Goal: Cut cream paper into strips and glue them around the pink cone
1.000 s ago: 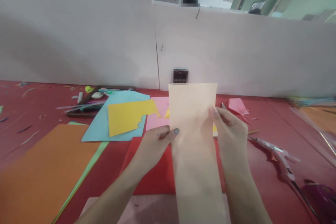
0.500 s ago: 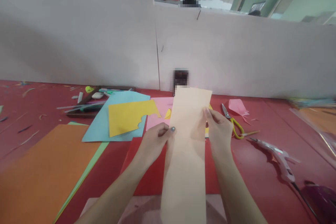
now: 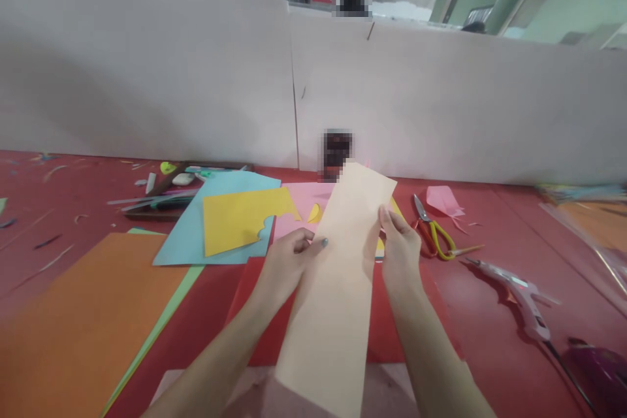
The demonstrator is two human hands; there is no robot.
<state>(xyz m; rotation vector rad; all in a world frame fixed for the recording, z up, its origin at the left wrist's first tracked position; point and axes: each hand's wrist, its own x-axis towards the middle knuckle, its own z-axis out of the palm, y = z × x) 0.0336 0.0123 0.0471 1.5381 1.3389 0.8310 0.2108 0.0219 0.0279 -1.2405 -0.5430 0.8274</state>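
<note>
A long strip of pale peach paper (image 3: 337, 287) is held up between my two hands, its far end leaning to the right. My left hand (image 3: 291, 258) pinches the left edge, thumb on top. On the right edge, my right hand (image 3: 399, 241) grips the strip between thumb and fingers. Below the strip lies red paper (image 3: 274, 326), and nearer to me a pale pink sheet (image 3: 240, 385). Beyond my left hand, a yellow sheet with a scalloped cut edge (image 3: 235, 219) rests on light blue paper (image 3: 181, 235). Pink paper (image 3: 289, 228) shows partly behind the strip.
Scissors with yellow and red handles (image 3: 441, 235) lie right of my right hand, near a pink scrap (image 3: 443, 200). Farther right is a glue gun (image 3: 519, 290) with its cord. Orange paper (image 3: 88, 313) covers the left side. A tool tray (image 3: 157, 209) sits before the white partition (image 3: 196, 78).
The peach strip has turned, its near end swinging left and its far end tilting right. My right hand has shifted slightly left, showing more of the scissors. Both hands keep their hold.
</note>
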